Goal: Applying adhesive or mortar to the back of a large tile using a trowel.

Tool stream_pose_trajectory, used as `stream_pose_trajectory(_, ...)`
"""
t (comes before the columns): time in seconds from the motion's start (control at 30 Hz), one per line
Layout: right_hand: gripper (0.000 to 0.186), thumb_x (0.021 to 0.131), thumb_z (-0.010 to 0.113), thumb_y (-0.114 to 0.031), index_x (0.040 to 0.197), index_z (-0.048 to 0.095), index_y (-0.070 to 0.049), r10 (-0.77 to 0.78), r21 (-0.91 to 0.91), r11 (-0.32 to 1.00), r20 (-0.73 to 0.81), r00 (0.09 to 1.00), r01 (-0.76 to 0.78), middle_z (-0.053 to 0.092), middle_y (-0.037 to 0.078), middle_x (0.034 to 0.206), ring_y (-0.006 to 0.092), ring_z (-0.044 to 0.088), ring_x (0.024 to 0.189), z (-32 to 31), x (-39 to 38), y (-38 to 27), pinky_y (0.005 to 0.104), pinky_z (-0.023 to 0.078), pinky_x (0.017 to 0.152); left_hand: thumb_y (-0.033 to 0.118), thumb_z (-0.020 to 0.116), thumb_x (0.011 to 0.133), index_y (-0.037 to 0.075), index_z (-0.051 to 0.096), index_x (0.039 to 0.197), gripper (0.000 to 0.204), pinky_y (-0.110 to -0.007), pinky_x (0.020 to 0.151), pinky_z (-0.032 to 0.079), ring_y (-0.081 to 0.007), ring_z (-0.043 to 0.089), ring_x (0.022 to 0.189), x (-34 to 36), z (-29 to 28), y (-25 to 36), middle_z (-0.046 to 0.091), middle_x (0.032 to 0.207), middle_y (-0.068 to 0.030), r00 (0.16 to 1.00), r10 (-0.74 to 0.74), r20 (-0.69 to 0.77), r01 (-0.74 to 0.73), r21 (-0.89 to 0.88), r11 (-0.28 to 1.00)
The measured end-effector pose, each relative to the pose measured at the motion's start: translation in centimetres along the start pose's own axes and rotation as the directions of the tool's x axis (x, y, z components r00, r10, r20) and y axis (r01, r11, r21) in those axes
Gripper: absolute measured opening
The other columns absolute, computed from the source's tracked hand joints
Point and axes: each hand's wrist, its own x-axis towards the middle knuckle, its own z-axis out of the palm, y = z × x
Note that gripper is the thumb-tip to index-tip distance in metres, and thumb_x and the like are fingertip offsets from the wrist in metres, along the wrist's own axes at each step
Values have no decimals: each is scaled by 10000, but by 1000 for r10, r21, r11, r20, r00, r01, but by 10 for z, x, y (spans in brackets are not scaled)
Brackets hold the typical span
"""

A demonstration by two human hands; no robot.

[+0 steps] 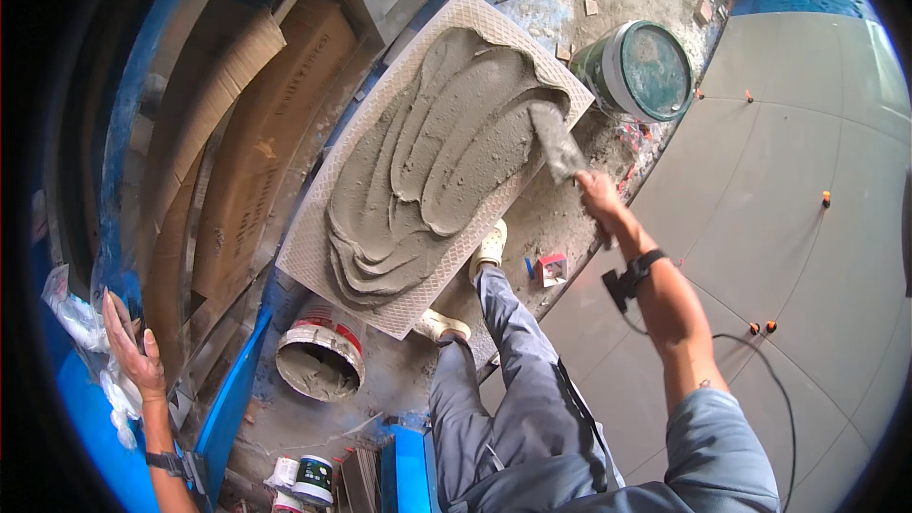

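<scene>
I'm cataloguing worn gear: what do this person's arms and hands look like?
The left hand and right hand wear no gloves. Right arm: short grey-blue sleeve, black wrist strap, boxy device, dark cable. Left wrist: dark strap, small device.

- Blurred: trowel blade (559, 141).
- Partly hidden within right hand (598, 194): trowel handle (609, 239).
- Covered by mortar (456, 152): tile (309, 249), across its middle.
- Cut off at lower edge: left forearm (167, 465).
</scene>
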Motion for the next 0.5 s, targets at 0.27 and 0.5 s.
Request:
stream_pose_trajectory(0.27,442,927,518,-400,956,620,29,200,254,913,406,892,-320,651,201,767,271,652,718,195,-174,-123,427,504,665,493,410,954,53,324,1469,683,-448,1127,272,-342,357,1366,-8,-19,-4,379,1491,-146,999,19,29,-21,68,997)
stream_pose_trajectory(0.5,400,904,506,-422,1034,611,-58,-104,-349,878,531,841,329,684,202,868,379,677,845,202,-210,-158,492,541,722,452,413,965,85,329,1478,637,-431,1126,287,-332,353,1367,-11,-12,-6,366,1509,-121,997,76,-16,-74,84,994)
